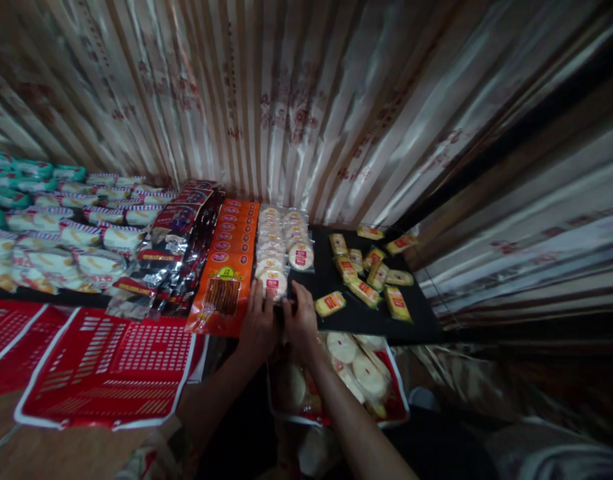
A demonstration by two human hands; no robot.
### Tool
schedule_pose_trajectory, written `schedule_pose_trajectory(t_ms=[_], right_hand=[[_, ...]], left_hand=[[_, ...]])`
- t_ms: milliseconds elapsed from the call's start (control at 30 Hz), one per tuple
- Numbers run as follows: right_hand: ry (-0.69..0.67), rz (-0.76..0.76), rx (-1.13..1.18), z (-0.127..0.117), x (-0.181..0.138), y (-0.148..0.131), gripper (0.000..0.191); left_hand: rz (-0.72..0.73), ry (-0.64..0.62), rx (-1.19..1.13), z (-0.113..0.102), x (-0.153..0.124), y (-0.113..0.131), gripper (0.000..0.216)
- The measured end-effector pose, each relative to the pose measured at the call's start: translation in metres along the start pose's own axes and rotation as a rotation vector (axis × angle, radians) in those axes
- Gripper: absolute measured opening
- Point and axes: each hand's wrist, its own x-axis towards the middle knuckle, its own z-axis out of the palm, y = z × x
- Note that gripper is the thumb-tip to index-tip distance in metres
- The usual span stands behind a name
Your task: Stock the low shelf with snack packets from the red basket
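My left hand (259, 323) and my right hand (300, 317) rest side by side at the near end of a row of clear packets of round white cakes (279, 250) on a black surface (356, 313). The nearest packet (273, 283) lies at the fingertips of both hands. The left fingers are stretched flat beside it. The right fingers curl at its near edge, and what they grip is hidden. Orange snack packs (227, 267) lie just left of the row.
Small yellow packets (366, 273) lie scattered to the right. A red basket of round cakes (359, 377) sits under my right forearm. Dark foil packs (179, 247), white and green packs (61, 220), red baskets (106, 367) and a striped curtain (306, 100) fill the rest.
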Motion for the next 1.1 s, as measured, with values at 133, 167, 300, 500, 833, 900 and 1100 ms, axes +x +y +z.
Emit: schedule_pose_trajectory(t_ms=[133, 167, 300, 500, 833, 900, 1100], right_hand=[[-0.068, -0.071, 0.058, -0.031, -0.049, 0.005, 0.03], [-0.113, -0.081, 0.07, -0.039, -0.062, 0.009, 0.029], [-0.245, 0.038, -0.022, -0.06, -0.111, 0.033, 0.032], [-0.462, 0.32, -0.14, -0.06, -0.151, 0.064, 0.037], [-0.411, 0.373, 0.161, -0.051, -0.147, 0.044, 0.035], [-0.419, 0.378, 0.185, -0.056, -0.139, 0.04, 0.039], [-0.381, 0.228, 0.181, -0.072, -0.11, 0.029, 0.035]], left_hand=[[0.068, -0.136, -0.125, -0.009, -0.022, 0.015, 0.031], [0.096, -0.208, -0.173, -0.01, -0.031, 0.021, 0.03], [-0.004, -0.521, -0.273, -0.004, -0.072, 0.044, 0.035], [-0.209, -0.858, -0.274, 0.011, -0.117, 0.057, 0.054], [-0.316, -0.711, -0.294, 0.019, -0.12, 0.052, 0.05], [-0.32, -0.686, -0.327, 0.01, -0.112, 0.049, 0.045], [-0.424, -0.626, -0.582, -0.017, -0.075, 0.041, 0.036]])
